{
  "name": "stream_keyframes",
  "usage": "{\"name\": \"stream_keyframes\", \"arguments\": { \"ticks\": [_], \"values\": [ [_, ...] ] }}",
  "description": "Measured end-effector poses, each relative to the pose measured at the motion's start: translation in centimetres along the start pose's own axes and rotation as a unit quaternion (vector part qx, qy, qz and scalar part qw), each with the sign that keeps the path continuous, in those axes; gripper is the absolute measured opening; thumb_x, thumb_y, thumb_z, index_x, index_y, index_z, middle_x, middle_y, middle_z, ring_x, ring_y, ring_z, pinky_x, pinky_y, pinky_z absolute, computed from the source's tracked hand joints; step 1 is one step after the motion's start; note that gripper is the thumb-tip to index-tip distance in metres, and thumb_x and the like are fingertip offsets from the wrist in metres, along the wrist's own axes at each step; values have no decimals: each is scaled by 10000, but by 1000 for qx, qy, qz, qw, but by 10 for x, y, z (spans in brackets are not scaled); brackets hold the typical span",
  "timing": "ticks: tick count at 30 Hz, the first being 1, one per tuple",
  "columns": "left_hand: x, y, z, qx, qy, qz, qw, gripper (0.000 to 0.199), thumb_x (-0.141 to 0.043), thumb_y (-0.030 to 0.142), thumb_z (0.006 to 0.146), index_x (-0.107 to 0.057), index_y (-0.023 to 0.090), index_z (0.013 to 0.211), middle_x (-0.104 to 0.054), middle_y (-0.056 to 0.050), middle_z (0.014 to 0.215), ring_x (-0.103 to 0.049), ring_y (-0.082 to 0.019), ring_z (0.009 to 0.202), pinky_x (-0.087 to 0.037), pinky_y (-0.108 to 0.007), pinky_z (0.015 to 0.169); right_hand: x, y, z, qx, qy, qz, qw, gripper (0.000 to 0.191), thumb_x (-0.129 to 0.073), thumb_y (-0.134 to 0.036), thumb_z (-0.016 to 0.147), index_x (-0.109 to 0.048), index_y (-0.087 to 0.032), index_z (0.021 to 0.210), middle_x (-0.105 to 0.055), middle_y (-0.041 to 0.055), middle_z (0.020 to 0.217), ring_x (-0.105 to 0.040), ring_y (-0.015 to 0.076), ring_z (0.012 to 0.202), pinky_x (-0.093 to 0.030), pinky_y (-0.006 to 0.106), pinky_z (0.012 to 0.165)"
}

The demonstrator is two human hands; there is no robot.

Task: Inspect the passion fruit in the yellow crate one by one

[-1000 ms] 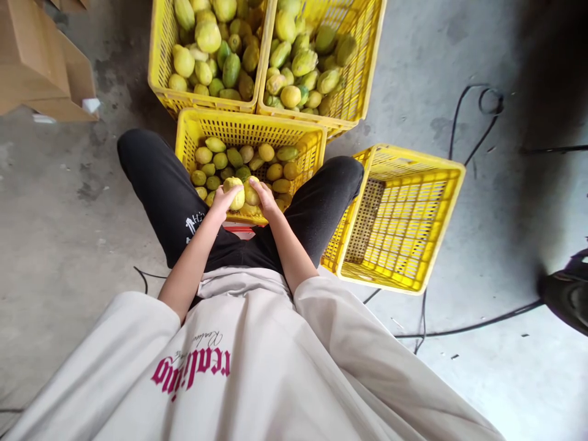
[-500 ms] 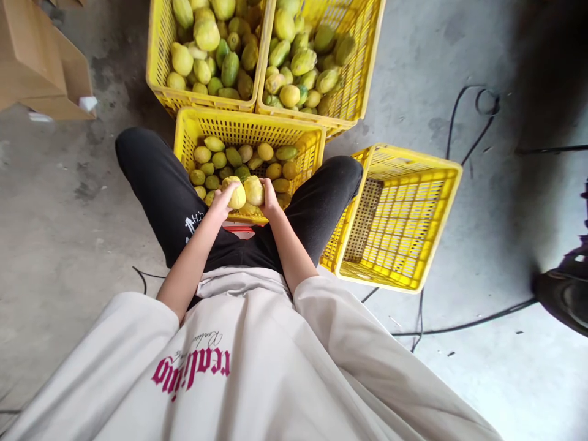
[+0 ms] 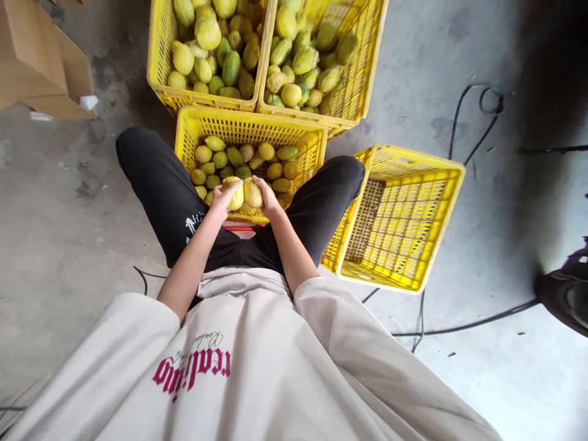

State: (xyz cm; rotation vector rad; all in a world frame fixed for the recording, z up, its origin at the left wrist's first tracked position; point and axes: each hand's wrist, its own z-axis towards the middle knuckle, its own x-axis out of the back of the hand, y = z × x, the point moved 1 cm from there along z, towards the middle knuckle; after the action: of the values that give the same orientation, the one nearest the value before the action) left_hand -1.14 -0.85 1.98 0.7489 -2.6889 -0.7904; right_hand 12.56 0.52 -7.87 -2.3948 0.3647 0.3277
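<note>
Cardboard box (image 3: 34, 58) is lying at upper left; black cable (image 3: 482, 320) is running over grey floor (image 3: 82, 251) toward a dark object (image 3: 567, 291), which the right edge is cutting off.

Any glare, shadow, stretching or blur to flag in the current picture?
Head view: the floor is bright, nearly washed out, at lower right, and dark at upper right; head view: the shirt looms large, seemingly stretched by the lens; head view: left hand and right hand are legible, fine detail soft.

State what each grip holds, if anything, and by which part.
The left grip holds one yellow fruit by its left side; the right grip holds another yellow fruit by its right side. Undersides are hidden.
</note>
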Motion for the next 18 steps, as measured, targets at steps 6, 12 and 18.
{"name": "stream_keyframes", "arguments": {
  "ticks": [6,12,18],
  "values": [
    [3,0,11,-7,22,8,1000,249,-1035,311,1068,-886,200,1234,-907,-127,1128,-939,-381,1296,-811,-430,1021,-9,-3,-4,-53,55,33,997,552,-856,-809,1091,-700,-293,970,-830,29,925,-878,323,1212,-771,455,1084],
    [3,-1,15,26,3,-11,1000,146,-854,356,1223,-849,228,1153,-902,-121,1202,-917,-322,1337,-808,-418,1095,-9,-3,-4,-16,52,18,998,636,-1061,-825,860,-765,-283,1012,-851,25,992,-881,311,1205,-762,415,1064],
    [2,2,5,21,17,3,1000,173,-890,272,1214,-750,233,1121,-879,-87,1205,-903,-295,1393,-786,-378,1118,-6,-1,-7,-9,25,4,1000,532,-1159,-549,774,-799,-279,1058,-850,14,1033,-849,285,1142,-734,411,1066]
  ]
}}
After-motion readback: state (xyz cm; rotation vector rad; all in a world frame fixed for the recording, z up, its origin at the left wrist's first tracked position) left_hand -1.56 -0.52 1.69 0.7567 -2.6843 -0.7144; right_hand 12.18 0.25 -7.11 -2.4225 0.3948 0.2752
